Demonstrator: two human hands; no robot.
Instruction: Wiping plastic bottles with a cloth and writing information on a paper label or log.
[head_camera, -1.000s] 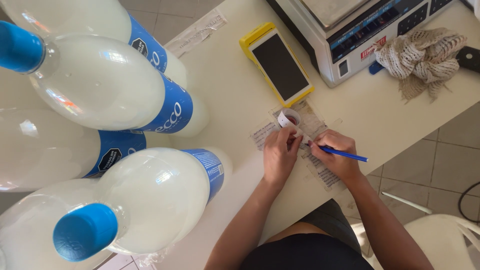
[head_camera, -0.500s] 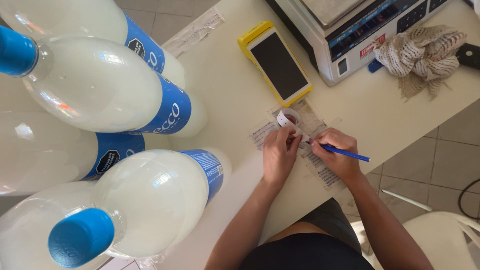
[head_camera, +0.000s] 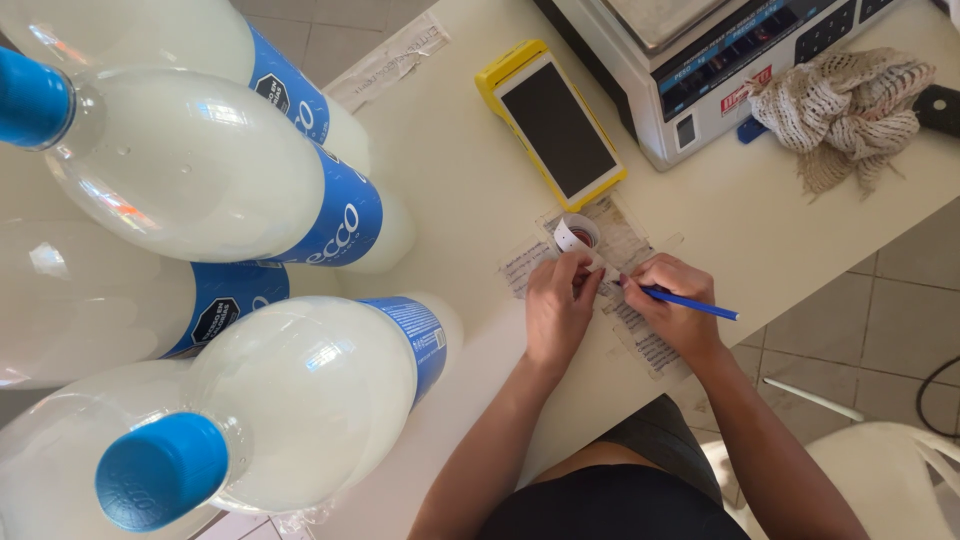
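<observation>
We pin the curled white paper slip (head_camera: 578, 238) flat on the pale counter (head_camera: 470, 190) w/ our left hand (head_camera: 558, 308), fingers pressed together on it so it won't roll, while our right hand (head_camera: 672, 305), grip clamped on the blue pen (head_camera: 690, 303), writes just beside.

— What colours mark the bench (head_camera: 470, 190)?

— Cream-white, beneath plastic bottles (head_camera: 200, 170) of milky white liquid, each with a bright blue cap (head_camera: 160, 470) and a blue label band lettered in white, with a small black badge.

— And by the hands?

— A pen (head_camera: 690, 303) in blue; a small white paper roll (head_camera: 575, 233) with a reddish core; pale paper slips (head_camera: 640, 335) covered in dark print.

— Farther back?

— A card terminal (head_camera: 555, 125), yellow-cased with a black screen; a grey-white scale (head_camera: 700, 60) with a blue panel and a red-and-white sticker; a beige knitted cloth (head_camera: 850, 105); a beige tiled floor (head_camera: 880, 310).
</observation>
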